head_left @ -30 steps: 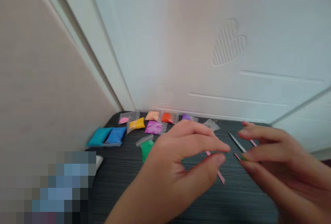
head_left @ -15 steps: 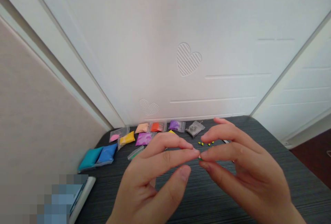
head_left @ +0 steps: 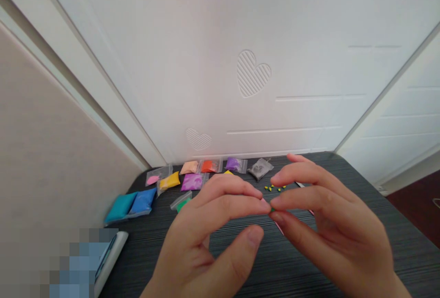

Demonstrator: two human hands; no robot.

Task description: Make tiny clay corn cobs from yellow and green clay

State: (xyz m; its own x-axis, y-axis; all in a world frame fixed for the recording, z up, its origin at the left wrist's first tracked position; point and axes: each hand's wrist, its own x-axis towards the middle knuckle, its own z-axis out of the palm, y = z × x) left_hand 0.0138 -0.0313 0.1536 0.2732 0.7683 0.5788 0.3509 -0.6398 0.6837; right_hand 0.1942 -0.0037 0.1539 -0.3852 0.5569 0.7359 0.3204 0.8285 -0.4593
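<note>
A tiny green piece [head_left: 272, 209] is pinched in the right hand [head_left: 338, 224], nearer than several small yellow-and-green pieces [head_left: 270, 189].
The right fingers are narrowed on the green piece; the left hand [head_left: 202, 229] holds its thumb wide of its fingers, whose tips meet the right's or nearly so. The pieces lying apart look finished, the held one seems unfinished, and how many remain cannot be told. Bags [head_left: 192, 181] line the far edge of the dark surface [head_left: 151, 247], against a white panel [head_left: 206, 68]; a pink strip [head_left: 279, 229] lies close under the right hand. Room to move shows between the left hand and the white-edged device [head_left: 112, 259] at near left, and along the right edge.
</note>
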